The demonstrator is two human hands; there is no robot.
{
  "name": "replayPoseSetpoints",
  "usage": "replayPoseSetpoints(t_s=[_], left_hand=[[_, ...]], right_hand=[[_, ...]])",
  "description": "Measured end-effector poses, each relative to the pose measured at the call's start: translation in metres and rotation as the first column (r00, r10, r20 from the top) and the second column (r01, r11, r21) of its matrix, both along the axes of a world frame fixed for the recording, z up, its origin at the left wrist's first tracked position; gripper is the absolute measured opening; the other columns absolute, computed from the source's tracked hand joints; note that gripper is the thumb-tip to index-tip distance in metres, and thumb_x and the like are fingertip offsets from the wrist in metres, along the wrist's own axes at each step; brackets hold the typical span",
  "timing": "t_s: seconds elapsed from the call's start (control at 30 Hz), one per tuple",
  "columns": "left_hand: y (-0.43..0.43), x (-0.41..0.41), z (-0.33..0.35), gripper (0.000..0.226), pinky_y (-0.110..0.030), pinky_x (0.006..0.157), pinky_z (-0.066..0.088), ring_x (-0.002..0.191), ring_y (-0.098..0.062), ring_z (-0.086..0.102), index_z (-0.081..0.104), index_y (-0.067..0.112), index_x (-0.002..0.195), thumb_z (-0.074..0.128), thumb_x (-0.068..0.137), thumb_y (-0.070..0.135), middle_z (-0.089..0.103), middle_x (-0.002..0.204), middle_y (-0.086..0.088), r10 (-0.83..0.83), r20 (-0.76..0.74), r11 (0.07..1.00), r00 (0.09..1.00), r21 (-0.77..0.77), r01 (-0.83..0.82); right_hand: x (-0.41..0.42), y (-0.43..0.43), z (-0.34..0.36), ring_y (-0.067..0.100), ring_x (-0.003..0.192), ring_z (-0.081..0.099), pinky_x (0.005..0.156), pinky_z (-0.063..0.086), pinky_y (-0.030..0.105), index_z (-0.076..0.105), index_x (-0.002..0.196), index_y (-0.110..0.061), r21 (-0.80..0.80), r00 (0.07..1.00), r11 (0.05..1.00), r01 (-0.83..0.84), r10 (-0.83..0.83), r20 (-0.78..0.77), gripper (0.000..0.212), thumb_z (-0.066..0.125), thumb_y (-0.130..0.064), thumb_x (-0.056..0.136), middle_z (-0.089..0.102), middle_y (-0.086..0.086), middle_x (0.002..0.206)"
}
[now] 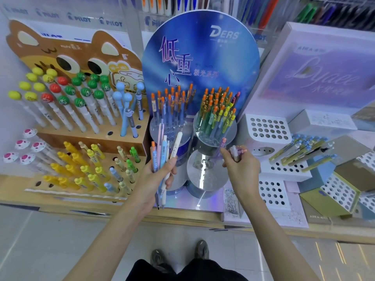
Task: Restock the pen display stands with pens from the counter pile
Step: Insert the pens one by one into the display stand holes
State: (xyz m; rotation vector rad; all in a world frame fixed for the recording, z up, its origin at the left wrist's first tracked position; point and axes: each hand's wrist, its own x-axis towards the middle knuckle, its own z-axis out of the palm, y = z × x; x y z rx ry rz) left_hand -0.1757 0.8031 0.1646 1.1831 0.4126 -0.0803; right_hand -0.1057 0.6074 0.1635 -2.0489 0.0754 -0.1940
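A blue Ders display stand stood at the middle of the counter, with clear cylinder holders in front of it. The left cylinder and the right cylinder were packed with orange-capped pens, and a lower cylinder sat between the hands. A brown cartoon-animal stand full of novelty pens stood to the left. To the right, white perforated stands carried a loose heap of yellow and blue pens.

The left hand was curled round a fanned bundle of pens, tips down, just before the left cylinder. The right hand reached to the right cylinder's front edge. It clutched a few purple pens, forefinger and thumb pinched.
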Motion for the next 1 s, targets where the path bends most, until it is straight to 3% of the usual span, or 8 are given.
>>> replayPoseSetpoints(t_s=[0.13, 0.37, 0.47, 0.57, 0.6, 0.67, 0.8, 1.0], left_hand=[[-0.001, 0.004, 0.001, 0.034, -0.018, 0.044, 0.039, 0.045, -0.009, 0.041, 0.060, 0.013, 0.095, 0.069, 0.073, 0.037, 0.059, 0.065, 0.002, -0.019, -0.003, 1.000, 1.000, 0.006, 0.019], [-0.001, 0.007, 0.001, 0.033, -0.017, 0.044, 0.039, 0.046, -0.009, 0.041, 0.060, 0.014, 0.097, 0.067, 0.074, 0.036, 0.058, 0.064, 0.002, -0.041, -0.006, 0.999, 0.999, 0.005, 0.041], [-0.001, 0.007, 0.000, 0.032, -0.017, 0.043, 0.039, 0.046, -0.009, 0.041, 0.059, 0.015, 0.097, 0.067, 0.074, 0.036, 0.058, 0.063, 0.003, -0.056, -0.003, 0.998, 0.998, 0.006, 0.056], [-0.001, 0.005, -0.001, 0.033, -0.017, 0.043, 0.039, 0.046, -0.009, 0.041, 0.059, 0.015, 0.098, 0.068, 0.074, 0.036, 0.058, 0.064, 0.002, -0.064, 0.006, 0.998, 0.998, 0.000, 0.064], [0.000, 0.005, -0.001, 0.034, -0.017, 0.043, 0.039, 0.046, -0.009, 0.041, 0.059, 0.014, 0.098, 0.068, 0.074, 0.037, 0.058, 0.064, 0.002, -0.065, 0.007, 0.998, 0.998, -0.001, 0.065], [0.002, 0.004, -0.001, 0.035, -0.017, 0.044, 0.039, 0.046, -0.009, 0.041, 0.059, 0.014, 0.096, 0.069, 0.072, 0.038, 0.059, 0.064, 0.003, -0.066, 0.006, 0.998, 0.998, 0.006, 0.066], [0.005, 0.001, -0.001, 0.036, -0.017, 0.045, 0.040, 0.046, -0.009, 0.042, 0.060, 0.015, 0.093, 0.070, 0.069, 0.040, 0.060, 0.065, 0.003, -0.065, 0.018, 0.998, 0.998, 0.021, 0.065], [0.007, -0.001, -0.001, 0.035, -0.017, 0.044, 0.040, 0.045, -0.009, 0.042, 0.060, 0.014, 0.090, 0.071, 0.067, 0.039, 0.060, 0.065, 0.001, -0.048, -0.005, 0.999, 0.999, -0.007, 0.048]], right_hand=[[0.001, 0.013, 0.006, -0.006, 0.051, 0.055, 0.049, 0.036, 0.005, 0.055, 0.074, -0.020, -0.014, 0.998, 0.998, -0.068, 0.068, -0.003, 0.019, 0.068, -0.025, 0.087, 0.059, -0.015, 0.051], [-0.012, 0.005, 0.002, -0.013, 0.059, 0.054, 0.052, 0.035, 0.003, 0.051, 0.069, -0.034, -0.041, 0.996, 0.996, -0.084, 0.084, -0.006, 0.035, 0.058, -0.008, 0.091, 0.057, -0.036, 0.058], [-0.012, 0.010, 0.003, -0.007, 0.055, 0.052, 0.050, 0.034, 0.004, 0.051, 0.069, -0.026, -0.136, 0.991, 0.983, -0.124, 0.130, 0.035, 0.031, 0.056, -0.005, 0.091, 0.058, -0.018, 0.054], [-0.012, 0.015, 0.001, 0.006, 0.052, 0.043, 0.048, 0.032, 0.007, 0.059, 0.084, -0.006, -0.251, 0.988, 0.960, -0.123, 0.143, 0.065, 0.010, 0.054, -0.003, 0.092, 0.057, -0.004, 0.062], [-0.011, 0.015, -0.001, 0.006, 0.051, 0.043, 0.048, 0.032, 0.007, 0.060, 0.087, -0.003, -0.256, 0.990, 0.960, -0.112, 0.131, 0.060, 0.008, 0.054, -0.004, 0.092, 0.054, -0.006, 0.061], [-0.011, 0.017, -0.005, 0.003, 0.051, 0.047, 0.049, 0.032, 0.008, 0.062, 0.086, -0.004, -0.233, 0.992, 0.967, -0.107, 0.118, 0.033, 0.008, 0.058, -0.007, 0.092, 0.044, -0.016, 0.057], [-0.011, 0.022, -0.014, -0.008, 0.061, 0.049, 0.056, 0.034, 0.006, 0.067, 0.079, -0.005, -0.091, 1.000, 0.996, -0.021, 0.020, -0.008, 0.010, 0.066, -0.011, 0.087, 0.046, -0.008, 0.067], [-0.011, 0.037, -0.028, 0.007, 0.061, 0.047, 0.055, 0.032, 0.014, 0.063, 0.086, -0.013, -0.031, 0.989, 0.989, 0.144, -0.145, -0.029, 0.008, 0.067, -0.019, 0.087, 0.055, -0.002, 0.073]])
